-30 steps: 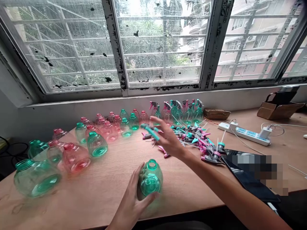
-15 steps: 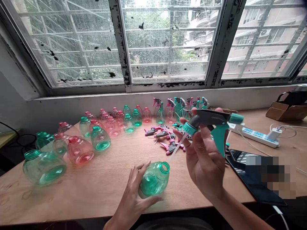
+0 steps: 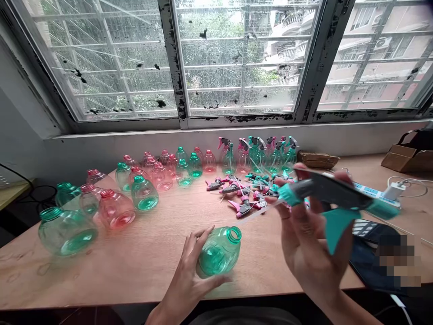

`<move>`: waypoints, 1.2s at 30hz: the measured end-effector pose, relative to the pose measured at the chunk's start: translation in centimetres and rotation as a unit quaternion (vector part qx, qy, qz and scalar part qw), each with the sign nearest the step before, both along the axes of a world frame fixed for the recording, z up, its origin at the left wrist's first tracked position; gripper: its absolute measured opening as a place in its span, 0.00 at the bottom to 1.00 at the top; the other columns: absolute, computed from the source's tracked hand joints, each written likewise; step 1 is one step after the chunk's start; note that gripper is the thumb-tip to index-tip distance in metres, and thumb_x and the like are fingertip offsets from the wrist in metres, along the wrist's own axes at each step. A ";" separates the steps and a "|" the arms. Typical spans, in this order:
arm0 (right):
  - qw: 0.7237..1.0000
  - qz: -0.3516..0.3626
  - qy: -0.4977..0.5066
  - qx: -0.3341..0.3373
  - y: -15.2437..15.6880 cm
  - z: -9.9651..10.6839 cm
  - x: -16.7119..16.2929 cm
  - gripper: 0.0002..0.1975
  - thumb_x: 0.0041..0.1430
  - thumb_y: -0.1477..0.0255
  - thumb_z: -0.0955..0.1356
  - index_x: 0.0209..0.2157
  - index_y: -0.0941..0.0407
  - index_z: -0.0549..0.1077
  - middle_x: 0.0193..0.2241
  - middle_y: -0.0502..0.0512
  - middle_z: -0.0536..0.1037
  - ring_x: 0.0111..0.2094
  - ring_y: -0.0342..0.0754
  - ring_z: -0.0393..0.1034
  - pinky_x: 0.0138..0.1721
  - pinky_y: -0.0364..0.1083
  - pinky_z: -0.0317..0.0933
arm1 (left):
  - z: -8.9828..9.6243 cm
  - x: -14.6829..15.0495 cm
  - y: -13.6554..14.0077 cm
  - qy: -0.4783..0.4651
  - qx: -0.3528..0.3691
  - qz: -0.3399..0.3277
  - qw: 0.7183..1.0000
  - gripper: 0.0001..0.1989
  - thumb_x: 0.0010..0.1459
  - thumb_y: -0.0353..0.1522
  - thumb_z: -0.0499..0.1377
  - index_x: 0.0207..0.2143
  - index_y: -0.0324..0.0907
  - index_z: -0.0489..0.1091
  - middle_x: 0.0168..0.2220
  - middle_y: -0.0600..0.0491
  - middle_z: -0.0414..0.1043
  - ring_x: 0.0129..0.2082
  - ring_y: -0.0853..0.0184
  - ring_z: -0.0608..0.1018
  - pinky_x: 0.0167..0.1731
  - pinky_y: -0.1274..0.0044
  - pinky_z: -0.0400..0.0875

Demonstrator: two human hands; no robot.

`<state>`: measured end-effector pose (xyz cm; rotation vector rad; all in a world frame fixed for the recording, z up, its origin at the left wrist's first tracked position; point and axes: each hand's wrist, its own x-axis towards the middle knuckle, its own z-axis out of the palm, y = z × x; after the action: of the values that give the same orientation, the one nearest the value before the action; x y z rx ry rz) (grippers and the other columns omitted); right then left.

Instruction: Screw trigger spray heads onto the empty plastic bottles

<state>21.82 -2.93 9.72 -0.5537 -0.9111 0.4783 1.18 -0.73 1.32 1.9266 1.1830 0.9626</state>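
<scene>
Near the table's front edge, my left hand [image 3: 191, 275] is wrapped round a clear green bottle [image 3: 219, 253], tilted with its open neck towards the upper right. My right hand [image 3: 313, 239] grips a grey and teal spray trigger head [image 3: 333, 192], somewhat blurred, up in the air to the right of the bottle. A thin translucent dip tube runs from the head's teal collar towards the bottle. Its tip is close to the neck, apart from it. Behind lies a heap of pink and teal trigger heads [image 3: 243, 207], partly hidden by my right hand.
Several open green and pink bottles [image 3: 145, 194] stand on the left of the wooden table [image 3: 135, 275]. Bottles fitted with spray heads [image 3: 257, 155] line the wall below the window. A power strip [image 3: 372, 192], a dark tablet [image 3: 365, 257] and a brown box [image 3: 402, 155] are at the right.
My right hand has moved right and slightly down with the trigger head, which has tipped so its nozzle end sits lower. My left hand and the bottle have hardly moved.
</scene>
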 end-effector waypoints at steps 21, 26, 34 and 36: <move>0.904 -0.007 -0.407 -0.133 -2.2 -7.9 6.4 0.24 0.54 0.67 0.77 0.51 0.44 0.70 0.39 0.51 0.80 0.33 0.51 0.78 0.35 0.44 0.74 | 1.4 1.6 0.2 0.174 0.139 -0.098 0.970 0.46 0.51 0.44 0.70 0.68 0.60 0.51 0.66 0.50 0.63 0.63 0.46 0.66 0.63 0.55 0.60; 0.876 0.028 -0.455 -0.157 -2.4 -8.9 8.2 0.15 0.57 0.70 0.75 0.45 0.47 0.74 0.40 0.54 0.81 0.41 0.58 0.79 0.39 0.48 0.74 | 6.7 3.9 3.7 0.265 0.192 -0.223 0.918 0.29 0.59 0.47 0.62 0.61 0.57 0.65 0.60 0.50 0.73 0.58 0.51 0.74 0.58 0.62 0.68; 0.903 0.009 -0.382 -0.194 -2.4 -11.0 8.2 0.12 0.56 0.69 0.75 0.42 0.47 0.75 0.35 0.52 0.80 0.35 0.55 0.78 0.35 0.48 0.73 | 10.0 18.3 16.4 0.304 0.251 -0.255 0.883 0.15 0.66 0.34 0.59 0.54 0.41 0.69 0.56 0.46 0.71 0.50 0.57 0.78 0.49 0.60 0.75; 0.909 0.018 -0.369 -0.191 -2.3 -11.3 8.2 0.13 0.56 0.70 0.75 0.43 0.47 0.76 0.36 0.52 0.80 0.36 0.55 0.78 0.35 0.48 0.72 | 9.1 22.8 18.6 0.336 0.245 -0.252 0.874 0.14 0.66 0.34 0.59 0.54 0.41 0.69 0.54 0.47 0.72 0.48 0.58 0.79 0.47 0.62 0.77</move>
<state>30.02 -5.19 -1.57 -1.1214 -1.5664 0.4889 23.98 17.90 10.39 2.9367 0.7056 0.3058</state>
